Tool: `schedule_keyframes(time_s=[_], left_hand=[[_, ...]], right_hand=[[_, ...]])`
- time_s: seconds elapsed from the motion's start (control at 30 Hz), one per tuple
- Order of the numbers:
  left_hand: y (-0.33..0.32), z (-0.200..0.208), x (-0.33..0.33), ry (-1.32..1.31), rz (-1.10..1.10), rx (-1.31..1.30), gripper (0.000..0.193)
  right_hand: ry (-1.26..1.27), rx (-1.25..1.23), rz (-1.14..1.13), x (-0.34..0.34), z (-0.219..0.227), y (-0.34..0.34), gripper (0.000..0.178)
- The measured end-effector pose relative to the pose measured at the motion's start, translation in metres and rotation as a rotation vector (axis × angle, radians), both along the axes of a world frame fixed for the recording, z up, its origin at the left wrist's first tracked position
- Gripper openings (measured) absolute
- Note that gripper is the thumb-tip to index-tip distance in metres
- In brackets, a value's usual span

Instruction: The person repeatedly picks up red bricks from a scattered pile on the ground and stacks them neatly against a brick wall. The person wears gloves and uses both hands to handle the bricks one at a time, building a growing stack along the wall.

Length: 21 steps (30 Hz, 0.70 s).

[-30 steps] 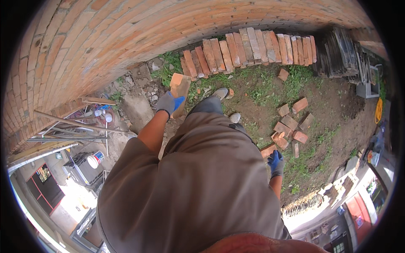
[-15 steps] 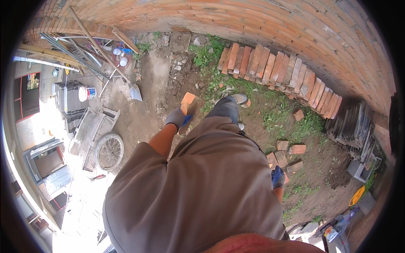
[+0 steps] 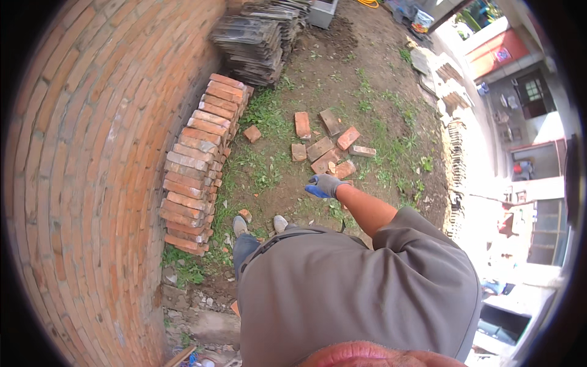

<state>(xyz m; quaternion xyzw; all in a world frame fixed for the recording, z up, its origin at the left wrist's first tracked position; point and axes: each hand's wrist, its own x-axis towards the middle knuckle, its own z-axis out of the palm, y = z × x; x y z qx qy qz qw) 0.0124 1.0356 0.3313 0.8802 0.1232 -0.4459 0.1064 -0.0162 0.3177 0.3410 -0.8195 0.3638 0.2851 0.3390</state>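
Note:
My right hand (image 3: pixel 325 186), in a grey and blue work glove, is held out over the ground in front of me. Its fingers are apart with nothing seen in them. Just beyond it lies a loose group of bricks, among them a red brick (image 3: pixel 348 138), a brownish brick (image 3: pixel 320 148) and an upright-lying orange brick (image 3: pixel 302 125). My left hand is hidden by my body. Only the orange corner of a brick (image 3: pixel 235 308) shows at the left edge of my shirt; what holds it cannot be seen.
A long stack of bricks (image 3: pixel 186 177) runs along the brick wall (image 3: pixel 92 153) on my left. Dark stacked tiles (image 3: pixel 254 46) stand beyond it. A brick piece (image 3: pixel 244 215) lies by my shoes, another brick piece (image 3: pixel 252 133) in the weeds. More stacked tiles (image 3: pixel 457 171) line the right.
My view has swung round to the right, toward the loose bricks. My left hand, earlier holding an orange brick, has gone out of sight. My right hand now reaches forward.

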Motion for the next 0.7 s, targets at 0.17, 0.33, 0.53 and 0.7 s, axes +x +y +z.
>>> schedule_keyframes(time_s=[0.17,0.33,0.53,0.7], left_hand=[[-0.057,0.002,0.146,-0.07,-0.275,-0.113,0.074],[-0.128,0.008,0.264,-0.114,-0.513,-0.178,0.073],[-0.202,0.02,0.359,-0.178,-0.721,-0.26,0.072],[-0.236,0.042,0.417,-0.339,-0.742,-0.316,0.071]], right_hand=[[0.013,-0.029,-0.302,-0.103,0.015,0.006,0.079],[0.094,-0.045,-0.647,-0.218,0.025,0.059,0.075],[0.208,-0.023,-0.983,-0.291,0.022,0.199,0.069],[0.233,0.295,-1.242,-0.289,0.004,0.323,0.067]])
